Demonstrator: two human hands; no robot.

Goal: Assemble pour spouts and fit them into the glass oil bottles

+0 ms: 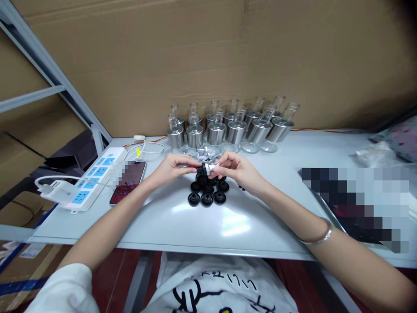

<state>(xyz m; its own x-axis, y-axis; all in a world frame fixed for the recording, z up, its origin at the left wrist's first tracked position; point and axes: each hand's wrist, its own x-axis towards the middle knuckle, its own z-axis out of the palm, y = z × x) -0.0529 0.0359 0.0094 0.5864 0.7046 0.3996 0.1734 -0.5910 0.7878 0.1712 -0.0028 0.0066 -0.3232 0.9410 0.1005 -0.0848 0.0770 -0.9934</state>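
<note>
The fingers of the left hand [180,164] pinch a black cap [201,170], while those of the right hand [236,168] grip a pale stem [213,167] that meets it end to end. Both parts are held just above the bench [182,226], in front of the person. The step in hand looks like joining or adjusting these two pieces; whether they are fully seated cannot be told. The next move seems to call for keeping them in line, with a steady left grip and a light push or twist from the right.

Below the hands lie black caps [206,199], round and ridged, with a dull sheen like rubber or plastic. Behind the hands is a loose heap of pale, shiny parts [205,153]. Farther back stand bottles [216,132] in rows, with narrow clear necks, glassy bases and brushed-metal sleeves; those at the right appear tilted. The bench top is smooth and glossy, and behind it rises matt brown cardboard [195,52].
</note>
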